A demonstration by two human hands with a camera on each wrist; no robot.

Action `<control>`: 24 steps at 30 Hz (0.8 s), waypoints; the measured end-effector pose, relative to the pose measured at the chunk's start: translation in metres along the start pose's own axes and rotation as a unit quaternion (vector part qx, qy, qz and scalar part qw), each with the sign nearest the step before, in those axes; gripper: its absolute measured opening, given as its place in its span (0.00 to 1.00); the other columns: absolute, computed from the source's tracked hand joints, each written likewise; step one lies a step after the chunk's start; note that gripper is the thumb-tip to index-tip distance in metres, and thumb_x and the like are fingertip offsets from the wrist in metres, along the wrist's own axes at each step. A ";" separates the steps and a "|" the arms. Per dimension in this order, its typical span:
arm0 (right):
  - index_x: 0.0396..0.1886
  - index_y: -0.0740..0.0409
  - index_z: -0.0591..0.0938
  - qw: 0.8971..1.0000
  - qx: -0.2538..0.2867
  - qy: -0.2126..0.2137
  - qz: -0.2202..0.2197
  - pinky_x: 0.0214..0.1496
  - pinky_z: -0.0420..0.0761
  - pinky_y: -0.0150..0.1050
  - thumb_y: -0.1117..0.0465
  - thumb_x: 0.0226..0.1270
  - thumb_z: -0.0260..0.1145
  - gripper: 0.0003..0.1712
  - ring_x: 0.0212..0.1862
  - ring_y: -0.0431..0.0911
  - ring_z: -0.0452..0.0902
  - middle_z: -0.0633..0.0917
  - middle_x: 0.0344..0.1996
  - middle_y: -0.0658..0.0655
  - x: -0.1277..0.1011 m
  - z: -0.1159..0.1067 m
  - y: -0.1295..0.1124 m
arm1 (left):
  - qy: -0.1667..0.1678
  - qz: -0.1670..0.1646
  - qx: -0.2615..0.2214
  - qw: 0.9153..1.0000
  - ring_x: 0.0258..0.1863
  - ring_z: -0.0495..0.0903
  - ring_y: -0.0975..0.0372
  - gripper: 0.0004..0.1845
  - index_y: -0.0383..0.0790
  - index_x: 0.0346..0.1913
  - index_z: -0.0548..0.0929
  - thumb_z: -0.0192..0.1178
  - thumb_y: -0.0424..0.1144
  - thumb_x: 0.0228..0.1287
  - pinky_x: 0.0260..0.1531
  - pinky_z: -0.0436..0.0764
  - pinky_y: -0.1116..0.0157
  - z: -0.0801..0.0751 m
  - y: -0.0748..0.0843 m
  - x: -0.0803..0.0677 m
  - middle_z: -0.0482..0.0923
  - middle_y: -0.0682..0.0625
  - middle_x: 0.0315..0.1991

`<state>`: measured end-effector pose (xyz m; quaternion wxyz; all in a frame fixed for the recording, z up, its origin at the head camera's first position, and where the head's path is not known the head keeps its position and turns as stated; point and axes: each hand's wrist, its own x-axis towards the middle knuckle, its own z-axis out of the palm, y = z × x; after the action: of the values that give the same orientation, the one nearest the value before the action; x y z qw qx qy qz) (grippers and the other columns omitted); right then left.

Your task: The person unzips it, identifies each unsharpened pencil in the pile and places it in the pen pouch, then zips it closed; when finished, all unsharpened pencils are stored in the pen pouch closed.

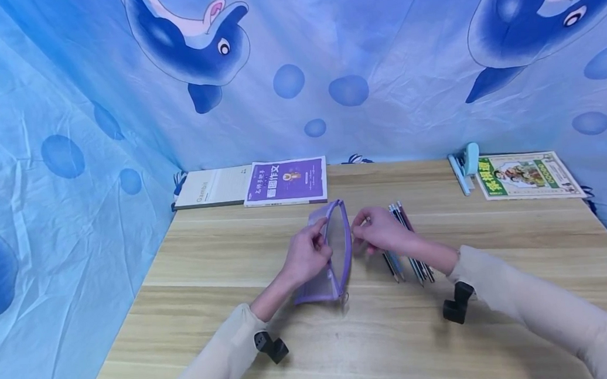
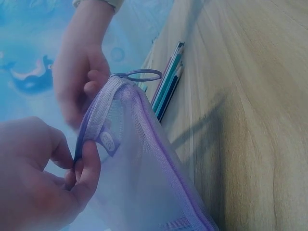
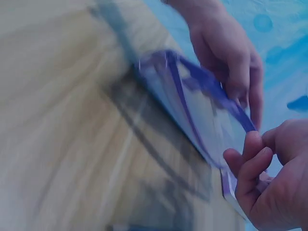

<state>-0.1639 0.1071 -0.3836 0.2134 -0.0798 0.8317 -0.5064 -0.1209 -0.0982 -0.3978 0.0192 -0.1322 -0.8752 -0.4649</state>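
A translucent purple zippered pencil case [image 1: 317, 288] lies on the wooden table, its mouth spread apart lengthwise. My left hand [image 1: 309, 253] pinches the left side of that mouth between thumb and fingers. At the opposite side, my right hand [image 1: 382, 230] has its curled fingers and thumb on the right edge; in the right wrist view the purple rim [image 3: 216, 91] runs into its fingertips. A ring pull [image 2: 144, 74] hangs from the zipper end, and a small white label [image 2: 107, 141] shows inside the mouth. Several pencils [image 1: 417, 269] lie partly under my right hand and forearm.
A purple book [image 1: 303, 181] and a pale notebook [image 1: 219, 186] lie at the back left. At the back right are a light blue stapler-like object [image 1: 471, 159], a thin light blue item [image 1: 459, 175] and a colourful booklet [image 1: 530, 176]. A blue dolphin-print curtain [image 1: 378, 43] surrounds the table.
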 end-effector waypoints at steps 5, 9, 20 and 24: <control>0.47 0.67 0.76 0.998 -0.061 0.011 -0.009 0.15 0.73 0.33 0.64 0.69 0.60 0.11 0.18 0.48 0.79 0.87 0.32 0.65 -0.006 -0.026 0.013 | -0.002 -0.007 0.002 1.000 0.26 0.73 0.63 0.36 0.24 0.67 0.70 0.60 0.21 0.50 0.25 0.79 0.70 0.000 0.000 0.001 0.73 0.51 0.28; 0.48 0.71 0.76 0.992 -0.123 0.011 -0.026 0.16 0.76 0.35 0.64 0.70 0.60 0.14 0.19 0.48 0.80 0.86 0.30 0.62 -0.012 -0.042 0.026 | -0.005 -0.007 -0.002 1.000 0.26 0.72 0.63 0.36 0.25 0.68 0.70 0.61 0.20 0.51 0.23 0.79 0.70 0.001 -0.001 0.001 0.73 0.51 0.28; 0.44 0.73 0.75 0.984 -0.180 0.012 -0.005 0.22 0.82 0.43 0.71 0.67 0.61 0.09 0.17 0.44 0.80 0.83 0.22 0.59 -0.018 -0.065 0.049 | -0.005 0.001 0.012 1.000 0.25 0.72 0.64 0.35 0.24 0.67 0.70 0.60 0.21 0.50 0.22 0.78 0.70 0.003 -0.002 0.001 0.72 0.52 0.27; 0.43 0.73 0.76 0.983 -0.183 0.013 -0.005 0.23 0.83 0.45 0.72 0.66 0.61 0.09 0.17 0.45 0.80 0.83 0.22 0.59 -0.017 -0.066 0.051 | -0.004 0.004 0.011 1.000 0.25 0.72 0.64 0.35 0.24 0.67 0.71 0.60 0.21 0.50 0.23 0.79 0.70 0.003 -0.002 0.001 0.72 0.52 0.27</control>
<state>-0.1731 0.1911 -0.3977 0.1817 -0.1148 0.9126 -0.3477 -0.1222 -0.0966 -0.4013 0.0187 -0.1372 -0.8801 -0.4542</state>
